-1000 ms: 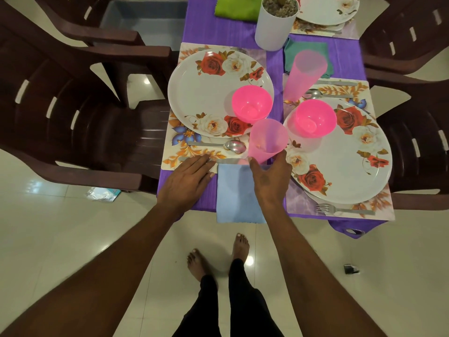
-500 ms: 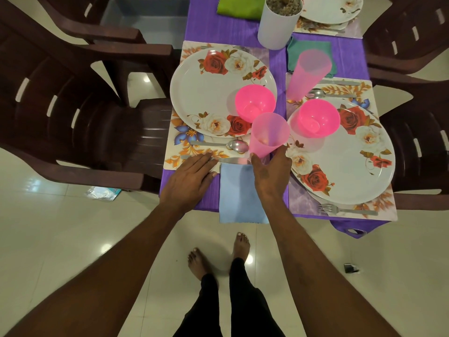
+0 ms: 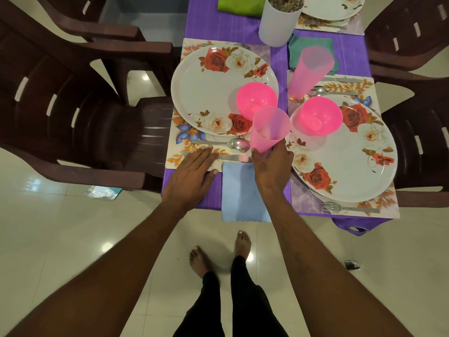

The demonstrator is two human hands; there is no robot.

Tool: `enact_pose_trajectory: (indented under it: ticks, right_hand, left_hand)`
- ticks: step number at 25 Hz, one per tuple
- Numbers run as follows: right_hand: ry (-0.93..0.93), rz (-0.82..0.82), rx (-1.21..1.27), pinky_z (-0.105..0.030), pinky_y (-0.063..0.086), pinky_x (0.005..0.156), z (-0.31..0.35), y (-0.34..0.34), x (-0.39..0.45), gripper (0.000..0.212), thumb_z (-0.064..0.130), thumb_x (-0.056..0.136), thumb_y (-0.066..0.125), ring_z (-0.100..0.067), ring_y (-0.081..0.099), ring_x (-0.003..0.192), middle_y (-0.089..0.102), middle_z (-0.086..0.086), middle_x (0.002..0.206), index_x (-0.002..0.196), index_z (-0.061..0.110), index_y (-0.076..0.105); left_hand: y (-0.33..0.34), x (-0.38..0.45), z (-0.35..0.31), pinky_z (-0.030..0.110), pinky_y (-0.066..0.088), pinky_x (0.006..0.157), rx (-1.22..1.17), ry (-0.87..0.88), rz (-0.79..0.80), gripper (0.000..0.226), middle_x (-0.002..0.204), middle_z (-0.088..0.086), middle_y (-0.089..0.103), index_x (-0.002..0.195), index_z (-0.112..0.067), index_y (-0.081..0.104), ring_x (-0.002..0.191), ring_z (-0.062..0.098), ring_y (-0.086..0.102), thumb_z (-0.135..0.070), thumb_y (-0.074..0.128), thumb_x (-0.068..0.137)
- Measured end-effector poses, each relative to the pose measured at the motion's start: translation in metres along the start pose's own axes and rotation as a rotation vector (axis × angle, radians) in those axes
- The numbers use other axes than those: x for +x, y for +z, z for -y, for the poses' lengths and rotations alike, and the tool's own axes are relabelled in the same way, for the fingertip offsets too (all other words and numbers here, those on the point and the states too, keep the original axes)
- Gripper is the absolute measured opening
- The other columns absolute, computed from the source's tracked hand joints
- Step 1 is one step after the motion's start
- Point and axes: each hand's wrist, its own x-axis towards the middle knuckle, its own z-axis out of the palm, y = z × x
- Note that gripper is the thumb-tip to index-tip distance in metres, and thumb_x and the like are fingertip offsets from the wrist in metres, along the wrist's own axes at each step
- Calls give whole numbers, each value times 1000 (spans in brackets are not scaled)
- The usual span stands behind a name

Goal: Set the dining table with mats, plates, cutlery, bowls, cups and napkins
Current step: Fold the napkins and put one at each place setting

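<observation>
- Head view: right hand (image 3: pixel 272 170) gripped the base of a pink cup (image 3: pixel 268 130), its fingers (image 3: pixel 283 147) curled around the narrow bottom, the cup's long axis tilted so the open mouth leaned away from the person.
- The cup sat just beyond the right hand, over the near inner corner of the left placemat (image 3: pixel 177 152), beside the spoon (image 3: pixel 223 143) and knife (image 3: pixel 233 157), and just short of the pink bowl (image 3: pixel 257 99) on the left plate (image 3: pixel 218 91).
- Left hand (image 3: pixel 192 172) lay flat on the placemat's near edge, fingers (image 3: pixel 206 154) straight and close together, holding nothing; it was a little farther from the cup than the right.
- A blue napkin (image 3: pixel 240 190) lay on the counter (image 3: pixel 226 27) just nearer the person than the cup, partly under the right wrist, hanging over the counter's edge.
- Judgement: the cup probably needed righting and releasing on the placemat corner, with the bowl's rim just beyond it being the thing to avoid.
- A second cup (image 3: pixel 308 70) stood well beyond, by the right plate (image 3: pixel 347 152).
</observation>
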Motion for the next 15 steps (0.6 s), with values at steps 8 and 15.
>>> enact_pose_trajectory:
  ticks: [8, 15]
  right_hand:
    - [-23, 28, -12, -43, 55, 75, -2, 1, 6, 62, 36, 81, 81, -30, 53, 113, 63, -8, 118, 127, 10, 50]
    - [-146, -13, -43, -47, 37, 115, -28, -7, -70, 65, 45, 97, 60, -27, 38, 141, 44, -11, 151, 150, 13, 40]
  left_hand:
    - [0, 6, 3, 37, 2, 128, 88, -34, 37, 66, 170, -2, 11, 163, -25, 13, 157, 15, 5, -59, 20, 106]
    - [1, 5, 4, 39, 4, 128, 90, -24, 29, 69, 170, -1, 8, 163, -22, 11, 157, 16, 3, -59, 16, 106]
